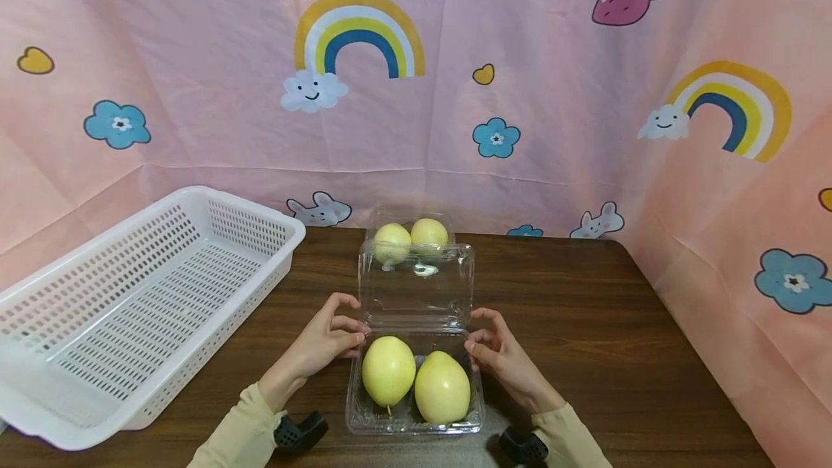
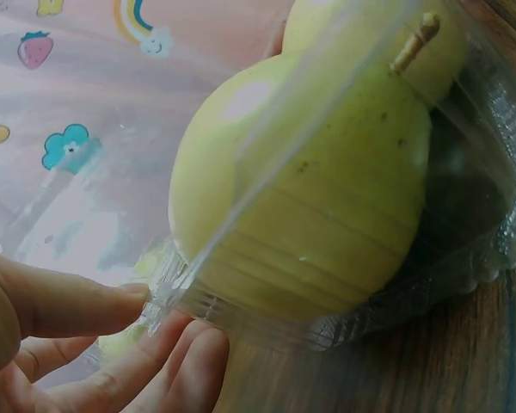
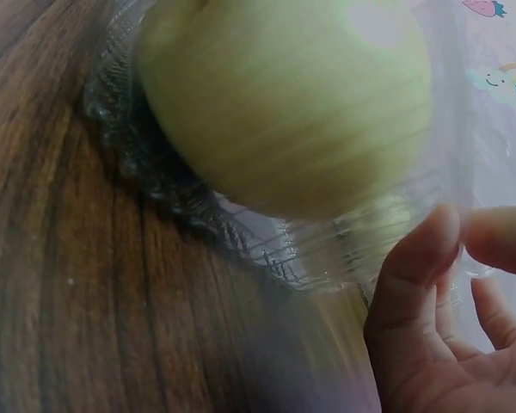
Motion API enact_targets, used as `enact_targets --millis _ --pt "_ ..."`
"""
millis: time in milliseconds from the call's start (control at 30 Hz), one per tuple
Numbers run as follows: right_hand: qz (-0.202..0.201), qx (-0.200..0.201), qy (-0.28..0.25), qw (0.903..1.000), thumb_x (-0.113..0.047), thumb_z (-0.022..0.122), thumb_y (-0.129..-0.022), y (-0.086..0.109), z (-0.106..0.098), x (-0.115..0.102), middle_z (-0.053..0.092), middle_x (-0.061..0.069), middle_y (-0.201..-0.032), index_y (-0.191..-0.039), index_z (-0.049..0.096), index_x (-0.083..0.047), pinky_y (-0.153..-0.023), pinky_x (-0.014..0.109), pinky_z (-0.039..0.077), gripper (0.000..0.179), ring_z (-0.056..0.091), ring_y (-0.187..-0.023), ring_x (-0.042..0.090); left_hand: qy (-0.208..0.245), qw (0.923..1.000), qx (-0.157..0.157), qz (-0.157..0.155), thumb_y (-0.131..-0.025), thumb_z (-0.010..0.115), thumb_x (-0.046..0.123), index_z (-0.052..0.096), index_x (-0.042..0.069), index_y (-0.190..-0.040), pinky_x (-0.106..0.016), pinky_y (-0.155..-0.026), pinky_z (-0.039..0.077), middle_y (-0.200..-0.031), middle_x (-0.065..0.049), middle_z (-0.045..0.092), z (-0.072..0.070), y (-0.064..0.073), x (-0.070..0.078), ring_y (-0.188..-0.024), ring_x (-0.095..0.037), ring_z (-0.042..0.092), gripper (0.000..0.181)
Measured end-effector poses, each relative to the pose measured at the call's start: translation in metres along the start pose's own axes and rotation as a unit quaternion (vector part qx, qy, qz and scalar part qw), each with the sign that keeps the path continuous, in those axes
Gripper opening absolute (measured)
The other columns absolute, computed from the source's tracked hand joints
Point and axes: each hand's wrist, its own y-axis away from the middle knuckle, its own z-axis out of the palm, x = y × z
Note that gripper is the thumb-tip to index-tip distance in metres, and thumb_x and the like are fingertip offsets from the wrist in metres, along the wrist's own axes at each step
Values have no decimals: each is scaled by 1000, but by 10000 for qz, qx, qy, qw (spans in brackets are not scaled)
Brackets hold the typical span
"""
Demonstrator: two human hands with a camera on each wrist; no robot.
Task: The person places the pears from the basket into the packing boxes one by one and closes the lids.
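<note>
In the head view, a clear plastic clamshell box (image 1: pixel 416 427) lies at the front middle of the table, its lid (image 1: pixel 416 298) raised at the far side. Inside sit two yellow-green pears side by side, the left pear (image 1: pixel 388 370) and the right pear (image 1: pixel 443 387). My left hand (image 1: pixel 328 341) pinches the box's left edge near the hinge; the left wrist view shows its thumb (image 2: pixel 77 303) on the plastic rim. On the opposite side, my right hand (image 1: pixel 505 358) grips the right edge between thumb and fingers, close beside the right pear.
Behind the raised lid stands another clear box (image 1: pixel 448 217) with two pears (image 1: pixel 429 234) in it. A long white perforated basket (image 1: pixel 260 302) takes up the left side. Pink printed cloth (image 1: pixel 416 143) hangs along the back and sides of the dark wooden table (image 1: pixel 585 323).
</note>
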Motion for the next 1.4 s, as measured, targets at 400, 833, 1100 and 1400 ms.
enact_targets --millis 400,833,1100,1400 --pt "-154 -168 111 9997 -4 55 -98 0 1 -1 49 7 -92 -127 27 -1 -61 25 47 40 51 -70 15 -267 9995 102 159 -92 60 -3 44 -2 -115 -42 -70 55 -110 -22 59 3 4 1 -92 -30 63 28" --pt "-165 -138 143 9997 -5 55 -98 1 0 -2 48 9 -93 -124 28 0 -60 26 48 37 51 -71 15 -450 9989 20 139 -92 49 -7 50 -7 -118 -40 -72 56 -118 -26 55 -3 12 5 -91 -31 65 27" --pt "-130 -88 134 9998 -5 56 -97 0 0 -2 48 9 -95 -118 39 -15 -61 26 48 28 52 -72 15 -264 9995 -158 -94 -100 46 2 48 -6 -124 -40 -74 56 -114 -21 58 -7 15 6 -91 -30 64 26" --pt "-189 -79 72 9998 3 52 -96 2 1 -2 49 8 -92 -121 37 -8 -59 26 49 31 52 -70 16 -181 9992 -244 -265 -104 43 13 51 -2 -123 -40 -75 56 -114 -20 56 -9 18 5 -91 -29 64 26"
